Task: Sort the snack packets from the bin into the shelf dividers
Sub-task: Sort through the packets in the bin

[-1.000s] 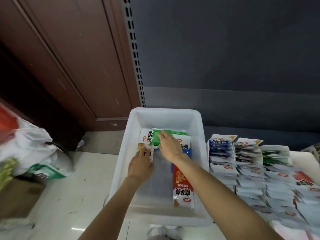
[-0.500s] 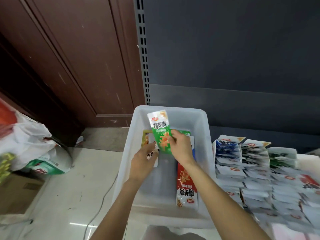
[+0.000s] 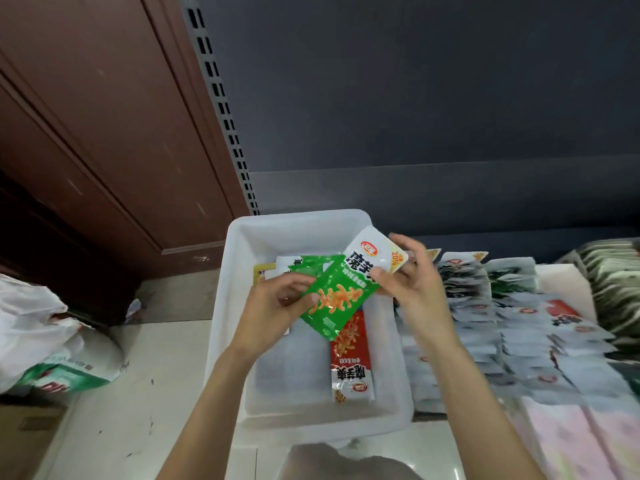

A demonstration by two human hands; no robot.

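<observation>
Green-and-white packet [image 3: 341,292] with orange print; red-and-white packet [image 3: 351,362]; white bin [image 3: 221,327].

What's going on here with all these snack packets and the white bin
A person is sorting snack packets. Both hands hold a green packet above the white bin: the left hand grips its lower edge, the right hand pinches its white top. A red packet and a few others are in the bin. Rows of packets are lined up on the shelf to the right.
</observation>
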